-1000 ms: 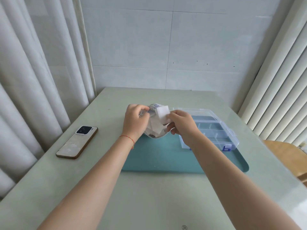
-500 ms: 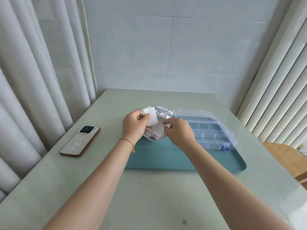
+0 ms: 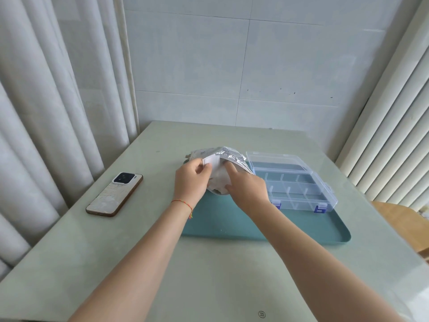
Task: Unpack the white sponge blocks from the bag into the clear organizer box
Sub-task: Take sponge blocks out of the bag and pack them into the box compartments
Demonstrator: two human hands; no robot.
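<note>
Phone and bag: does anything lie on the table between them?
No. In the head view, only bare table separates the phone from the bag gripped by both hands.

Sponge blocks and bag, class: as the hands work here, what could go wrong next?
1. The left hand pinches a white sponge block while also steadying the silver bag; the block could slip.
2. The right hand reaches into the bag; loose blocks might spill onto the teal tray instead of the clear organizer box.

Crinkled silver foil bag between the fingers of the left hand and right hand, flat white sponge block at the left fingertips, clear plastic compartmented organizer box just right of the right fingers, on the teal tray, cased smartphone well left of the left fingers on the pale green table.
</note>
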